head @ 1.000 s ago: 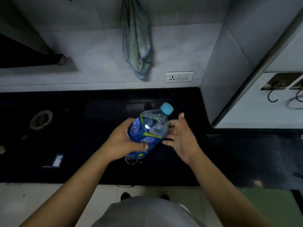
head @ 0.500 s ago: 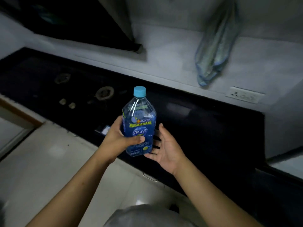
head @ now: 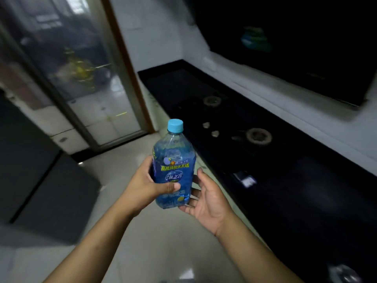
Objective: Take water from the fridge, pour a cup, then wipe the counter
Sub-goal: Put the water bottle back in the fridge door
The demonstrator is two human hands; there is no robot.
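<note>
- Water bottle (head: pixel 173 170): in mid-air over the pale floor (head: pixel 163 242), in front of the body, just beside the worktop edge. Blue label faces the camera.
- Left hand (head: pixel 146 185): clenched round the bottle's middle, thumb across the label front, fingers behind. It carries the weight, by my reading.
- Right hand (head: pixel 208 201): open and slack, palm up, fingertips at the bottle's lower side near the base. Looks like a steadying cup under it, not a grip; whether it truly touches, I cannot tell.
- Axis: long axis close to upright, top leaning slightly away from the camera; blue cap (head: pixel 175 125) on and pointing up, base toward the hands. Capped and upright suits carrying; no spill risk.
- Worktop (head: pixel 306 201): black, running away at right, 2 burner rings (head: pixel 258 136) set in it. No cup in view.
- Farther: glass door (head: pixel 81 78) at left, blurred.
</note>
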